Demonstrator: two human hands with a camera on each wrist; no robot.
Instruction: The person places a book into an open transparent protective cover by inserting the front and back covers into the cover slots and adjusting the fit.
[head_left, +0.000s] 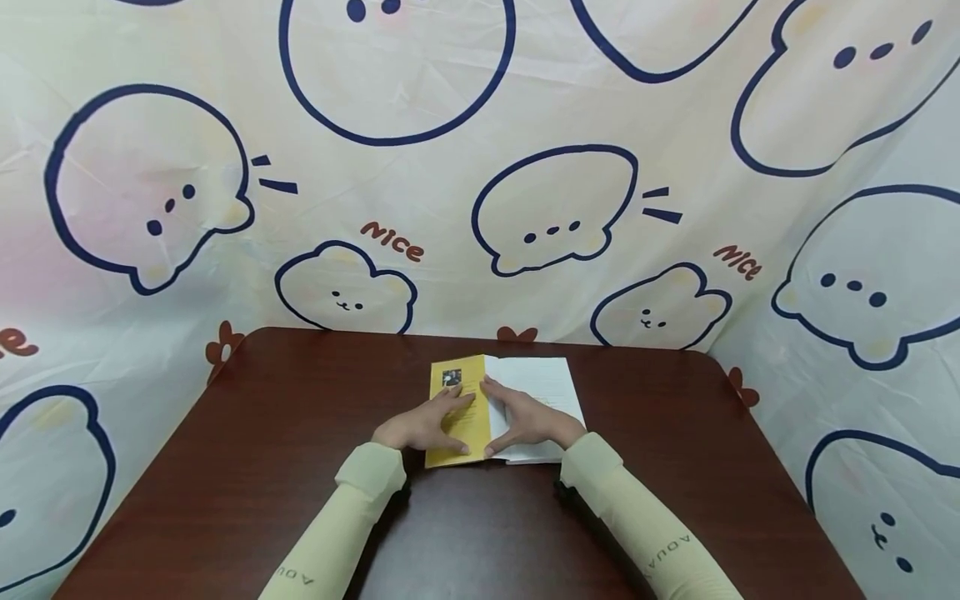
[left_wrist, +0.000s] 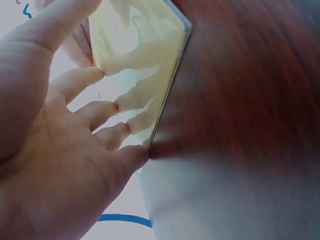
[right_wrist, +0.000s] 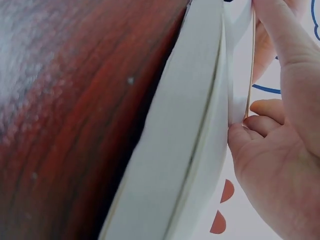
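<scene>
A book lies spread on the table, with a yellow printed flap (head_left: 474, 423) on the left and a white page (head_left: 543, 375) on the right. My left hand (head_left: 423, 423) rests on the yellow side, thumb and fingers spread apart. In the left wrist view its fingertips touch the glossy yellow surface (left_wrist: 145, 45). On the white side, my right hand (head_left: 528, 414) has its fingertips and thumb along the fold between the two halves. The right wrist view shows the thick block of page edges (right_wrist: 170, 120) beside this hand; some fingertips are hidden behind a raised sheet.
The dark brown wooden table (head_left: 300, 400) stretches out around the book. A pale curtain (head_left: 442, 192) with cartoon outlines hangs behind its far edge and along both sides. A small photo (head_left: 452, 377) is printed near the top of the yellow flap.
</scene>
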